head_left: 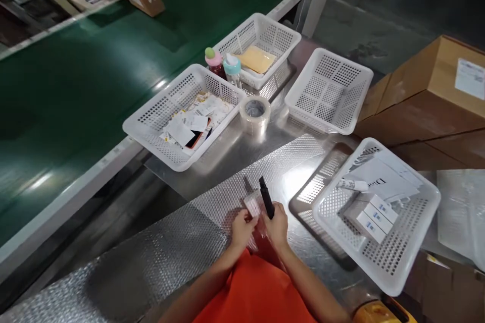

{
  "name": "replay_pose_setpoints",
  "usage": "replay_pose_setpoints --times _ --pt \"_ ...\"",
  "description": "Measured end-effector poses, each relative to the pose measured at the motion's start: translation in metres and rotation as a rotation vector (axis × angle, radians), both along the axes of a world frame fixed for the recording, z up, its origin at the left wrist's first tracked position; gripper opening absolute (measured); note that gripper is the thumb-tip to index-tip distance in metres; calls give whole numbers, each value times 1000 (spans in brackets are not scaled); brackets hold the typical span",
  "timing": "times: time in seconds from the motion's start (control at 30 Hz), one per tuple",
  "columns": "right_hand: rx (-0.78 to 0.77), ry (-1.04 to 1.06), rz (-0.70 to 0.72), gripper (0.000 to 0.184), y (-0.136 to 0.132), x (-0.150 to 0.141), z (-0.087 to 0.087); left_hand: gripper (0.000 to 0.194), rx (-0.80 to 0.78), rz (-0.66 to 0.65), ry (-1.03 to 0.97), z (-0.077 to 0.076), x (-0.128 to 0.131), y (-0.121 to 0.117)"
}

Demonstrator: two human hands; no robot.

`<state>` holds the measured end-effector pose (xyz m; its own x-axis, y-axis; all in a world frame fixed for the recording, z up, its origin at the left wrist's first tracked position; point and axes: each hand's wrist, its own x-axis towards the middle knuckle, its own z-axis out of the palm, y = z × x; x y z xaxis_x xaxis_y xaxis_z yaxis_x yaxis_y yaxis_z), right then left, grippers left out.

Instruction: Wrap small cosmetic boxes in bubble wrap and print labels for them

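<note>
Close to my body, above a sheet of bubble wrap [182, 234] on the metal table, my hands are near each other. My left hand [241, 229] pinches a small clear plastic-wrapped packet [252, 204] by its lower edge. What lies inside the packet is too small to make out. A black stick-like tool [267, 199] points up and forward out of my closed right hand [277, 226]; whether it is a marker or a cutter I cannot tell. The right fingertips are close to the packet, and contact is unclear.
To the right a white basket [415, 242] holds small white boxes [373, 219] and a Dior bag [382, 176]. Ahead are a tape roll [255, 116], a paper-filled basket [151, 146], two bottles and more baskets. A green conveyor [94, 75] runs left; cartons [428, 96] stand right.
</note>
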<state>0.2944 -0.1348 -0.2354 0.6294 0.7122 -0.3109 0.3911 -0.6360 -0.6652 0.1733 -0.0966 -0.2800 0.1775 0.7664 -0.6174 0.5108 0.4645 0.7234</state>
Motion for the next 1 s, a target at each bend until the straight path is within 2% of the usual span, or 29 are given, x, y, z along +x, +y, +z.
replay_pose_setpoints --times 0.17,0.33,0.4,0.47,0.57,0.7,0.73,0.8,0.87,0.93,1.0 --pt "-143 -16 -11 36 10 35 0 9 51 -33 58 2 40 5" --pt "-233 -146 -34 34 25 74 6 8 76 -75 83 1 92 17" --pt "-252 -166 -49 31 31 84 6 6 76 -90 72 2 104 21" --pt "-249 -180 -43 27 36 88 4 7 83 -113 40 4 104 22" --pt "-149 -265 11 21 35 90 4 21 122 -163 -30 10 74 19" --pt "45 -250 51 37 33 96 22 32 235 -182 -6 20 -12 15" --pt "83 -212 70 43 34 99 30 34 287 -176 47 21 -38 15" --pt "142 -152 153 50 39 104 49 40 486 -291 306 19 -86 18" --pt "167 -108 279 47 47 106 65 49 569 -402 515 14 -126 24" --pt "150 -75 433 44 56 103 75 56 577 -470 644 8 -154 31" --pt "65 -108 634 44 66 93 78 59 586 -510 700 5 -171 38"
